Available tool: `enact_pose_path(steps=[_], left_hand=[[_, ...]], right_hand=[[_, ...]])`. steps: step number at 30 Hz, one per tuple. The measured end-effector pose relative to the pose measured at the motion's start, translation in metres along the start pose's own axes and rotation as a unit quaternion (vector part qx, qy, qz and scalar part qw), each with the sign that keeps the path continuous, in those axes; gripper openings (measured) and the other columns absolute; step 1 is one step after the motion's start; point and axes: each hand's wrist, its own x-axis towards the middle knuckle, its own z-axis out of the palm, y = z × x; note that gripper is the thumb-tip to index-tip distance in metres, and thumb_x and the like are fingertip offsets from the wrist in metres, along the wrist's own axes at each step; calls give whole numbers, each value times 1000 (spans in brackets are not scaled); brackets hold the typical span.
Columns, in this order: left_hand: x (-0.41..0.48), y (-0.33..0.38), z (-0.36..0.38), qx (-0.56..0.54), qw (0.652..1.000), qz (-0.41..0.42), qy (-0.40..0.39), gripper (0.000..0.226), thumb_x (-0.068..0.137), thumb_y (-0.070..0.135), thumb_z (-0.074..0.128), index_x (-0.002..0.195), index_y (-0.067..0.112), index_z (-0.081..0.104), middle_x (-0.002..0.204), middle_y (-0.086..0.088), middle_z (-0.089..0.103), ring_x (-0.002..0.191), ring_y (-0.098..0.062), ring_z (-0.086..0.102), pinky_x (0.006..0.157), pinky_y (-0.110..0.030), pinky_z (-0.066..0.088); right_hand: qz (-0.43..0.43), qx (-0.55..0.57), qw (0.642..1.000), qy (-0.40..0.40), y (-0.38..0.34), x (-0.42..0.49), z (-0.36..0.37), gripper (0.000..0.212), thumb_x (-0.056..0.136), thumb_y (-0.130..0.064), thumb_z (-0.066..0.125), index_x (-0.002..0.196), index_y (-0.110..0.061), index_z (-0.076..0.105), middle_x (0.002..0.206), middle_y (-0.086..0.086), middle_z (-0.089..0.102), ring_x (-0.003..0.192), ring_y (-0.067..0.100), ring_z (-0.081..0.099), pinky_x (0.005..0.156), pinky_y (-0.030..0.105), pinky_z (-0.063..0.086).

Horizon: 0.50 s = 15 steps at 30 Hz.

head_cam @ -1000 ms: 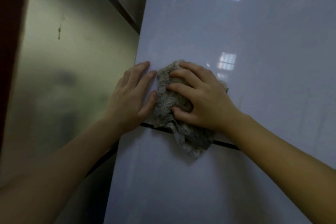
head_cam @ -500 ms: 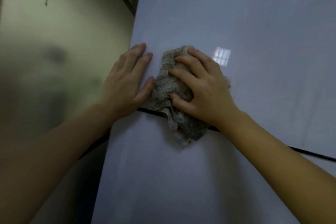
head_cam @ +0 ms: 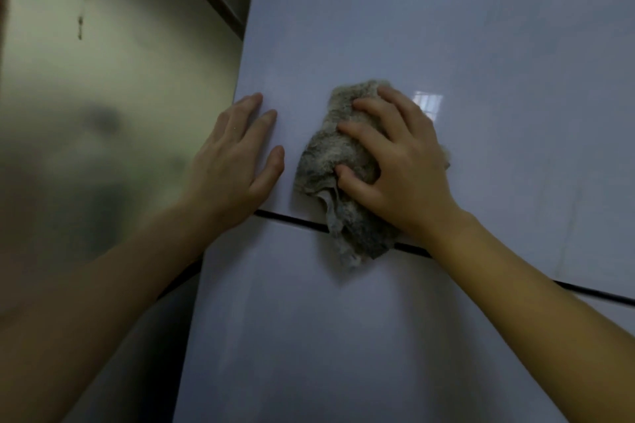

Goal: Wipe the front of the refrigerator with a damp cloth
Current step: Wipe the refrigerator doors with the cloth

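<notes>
The grey cloth (head_cam: pixel 338 161) was pressed against the refrigerator front (head_cam: pixel 378 27) under the right hand (head_cam: pixel 400 165), fingers spread and curled into it, its lower tail hanging across the dark door seam (head_cam: pixel 292 219). The left hand (head_cam: pixel 237 161) was laid flat nearby, fingers loosely spread. The tail could be snagged in the seam, and fingermarks might be left by the bare palm.

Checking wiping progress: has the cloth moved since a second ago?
Yes. The cloth slid right, away from the left hand; their gap along the door seam widened.
</notes>
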Motion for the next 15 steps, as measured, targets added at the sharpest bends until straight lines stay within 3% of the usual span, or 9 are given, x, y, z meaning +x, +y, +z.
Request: enact_pose_path(steps=[4, 9, 13, 15], left_hand=[[-9, 3, 2, 25, 999, 23, 17, 58, 101, 41, 37, 141, 1, 50, 152, -22, 42, 136, -40, 43, 112, -48, 39], [-22, 12, 15, 47, 998, 29, 24, 58, 101, 40, 38, 144, 3, 49, 154, -23, 41, 138, -42, 43, 111, -51, 38], [-18, 36, 19, 38, 997, 54, 27, 57, 100, 40, 37, 142, 4, 50, 156, -22, 40, 141, -40, 42, 112, -49, 36], [-15, 48, 21, 32, 998, 55, 23, 58, 100, 41, 36, 143, 4, 49, 157, -20, 39, 143, -39, 40, 114, -49, 34]], right_hand=[[-77, 0, 996, -38, 2, -21, -2, 50, 85, -47, 70, 124, -15, 71, 142, 10, 61, 143, 35, 45, 113, 52, 41], [62, -27, 997, 37, 16, -40, -17, 52, 84, -47, 69, 126, -16, 70, 144, 9, 58, 145, 33, 39, 118, 42, 32], [-10, -30, 999, -4, 15, -73, -23, 52, 85, -48, 69, 125, -15, 71, 143, 10, 60, 143, 35, 43, 116, 44, 35], [1, -32, 999, 15, 26, -81, -33, 50, 86, -47, 70, 124, -15, 72, 142, 10, 61, 143, 35, 44, 116, 43, 35]])
